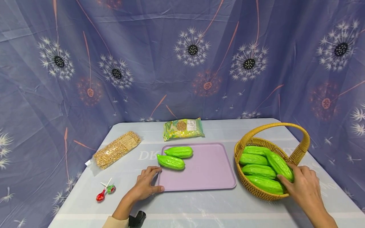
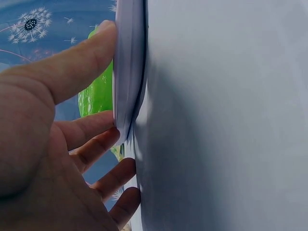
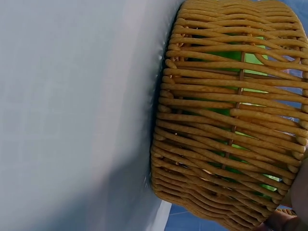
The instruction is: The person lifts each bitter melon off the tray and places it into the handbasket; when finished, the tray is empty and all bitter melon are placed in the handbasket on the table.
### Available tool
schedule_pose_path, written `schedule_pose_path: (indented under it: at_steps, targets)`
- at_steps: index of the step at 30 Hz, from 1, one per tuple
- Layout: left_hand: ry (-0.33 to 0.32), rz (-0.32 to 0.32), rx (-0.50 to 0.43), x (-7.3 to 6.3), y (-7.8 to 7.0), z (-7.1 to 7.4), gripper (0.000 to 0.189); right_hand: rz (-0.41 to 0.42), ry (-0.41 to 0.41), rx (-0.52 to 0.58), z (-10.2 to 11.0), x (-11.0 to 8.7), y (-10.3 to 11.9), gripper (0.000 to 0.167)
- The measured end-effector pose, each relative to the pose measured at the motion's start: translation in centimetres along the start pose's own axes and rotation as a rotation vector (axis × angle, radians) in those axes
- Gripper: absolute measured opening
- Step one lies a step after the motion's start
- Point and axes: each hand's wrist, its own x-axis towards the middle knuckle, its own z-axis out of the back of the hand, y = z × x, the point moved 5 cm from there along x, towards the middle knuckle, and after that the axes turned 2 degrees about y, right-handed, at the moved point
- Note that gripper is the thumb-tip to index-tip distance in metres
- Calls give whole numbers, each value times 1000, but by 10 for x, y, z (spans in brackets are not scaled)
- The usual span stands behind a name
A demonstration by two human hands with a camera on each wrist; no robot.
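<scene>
In the head view my right hand (image 1: 306,183) grips the lower end of a green bitter melon (image 1: 280,164), thumb on one side and fingers on the other. That melon lies slanted across several more bitter melons (image 1: 259,171) inside a wicker basket (image 1: 248,185). My left hand (image 1: 146,183) rests at the near left corner of a lilac tray (image 1: 205,171), thumb and fingertips touching its rim (image 2: 126,72) with the fingers spread. Two bitter melons (image 1: 171,162) lie on the tray's left part. The right wrist view shows mostly the basket's woven side (image 3: 231,110).
A green and yellow packet (image 1: 182,129) lies behind the tray. At the left are a clear bag of corn kernels (image 1: 115,152) and two lollipops, one red (image 1: 100,196) and one green (image 1: 111,189). The basket's tall handle (image 1: 273,125) arches over its opening.
</scene>
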Motion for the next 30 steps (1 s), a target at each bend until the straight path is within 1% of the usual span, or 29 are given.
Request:
schedule_pose_path:
  at_steps: [4, 6, 14, 18, 22, 26, 30]
  targets:
    - [1, 1, 0, 0, 0, 0, 69, -60, 39, -27, 1, 0, -2, 58]
    - [1, 0, -5, 0, 0, 0, 69, -72, 49, -40, 1, 0, -2, 58]
    - [4, -5, -9, -1, -2, 1, 69, -143, 124, -72, -1, 0, -6, 71]
    - [4, -7, -8, -1, -2, 2, 69, -135, 122, -58, -1, 0, -6, 72]
    - [5, -6, -2, -1, -2, 2, 69, -127, 137, -48, -2, 0, -6, 68]
    - [2, -7, 0, 0, -1, 1, 69, -119, 137, -54, -2, 1, -7, 66]
    - [-1, -9, -1, -1, -1, 1, 68, -123, 155, -67, -3, 3, -9, 69]
